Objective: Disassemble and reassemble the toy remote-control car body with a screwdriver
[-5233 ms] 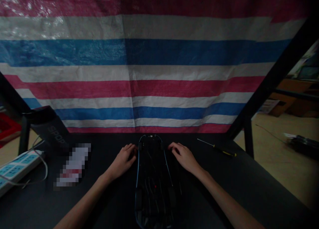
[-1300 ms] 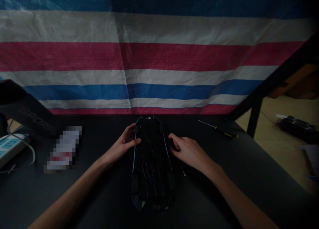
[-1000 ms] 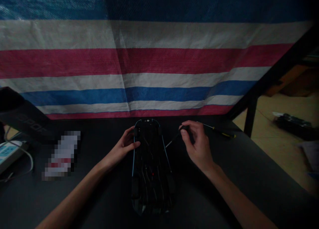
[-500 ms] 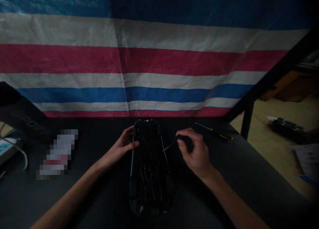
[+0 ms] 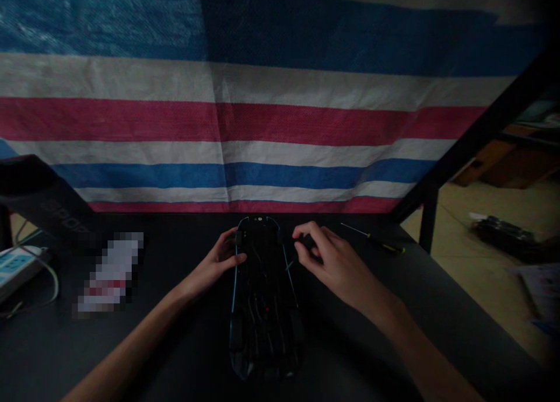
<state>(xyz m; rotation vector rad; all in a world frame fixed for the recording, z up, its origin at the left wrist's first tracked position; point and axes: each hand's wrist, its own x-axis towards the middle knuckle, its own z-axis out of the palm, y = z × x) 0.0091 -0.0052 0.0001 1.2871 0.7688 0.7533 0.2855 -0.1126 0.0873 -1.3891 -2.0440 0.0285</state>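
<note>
A dark toy car [image 5: 262, 297] with blue edges lies upside down on the black table, its wheels and underside facing up. My left hand [image 5: 221, 257] grips the car's left side near the far end, thumb on the underside and fingers along the outer edge. On the other side, my right hand [image 5: 324, 253] is closed around the dark handle of a screwdriver [image 5: 290, 265]. Its thin metal shaft points down and left, with the tip by the car's right edge; whether it touches is too dark to tell. My fingers hide part of the handle.
A second screwdriver [image 5: 384, 245], black and yellow, lies right of my hand. To the left are a blurred-out flat item [image 5: 111, 273], a power strip [image 5: 21, 265] with a cable, and a dark box [image 5: 48, 198]. A striped tarp [image 5: 262, 122] hangs behind the table [image 5: 175, 355].
My right hand has turned, its fingers shifting up and left around the screwdriver handle. The tip stays near the car's right edge. My left hand keeps its grip; the view has tilted slightly upward.
</note>
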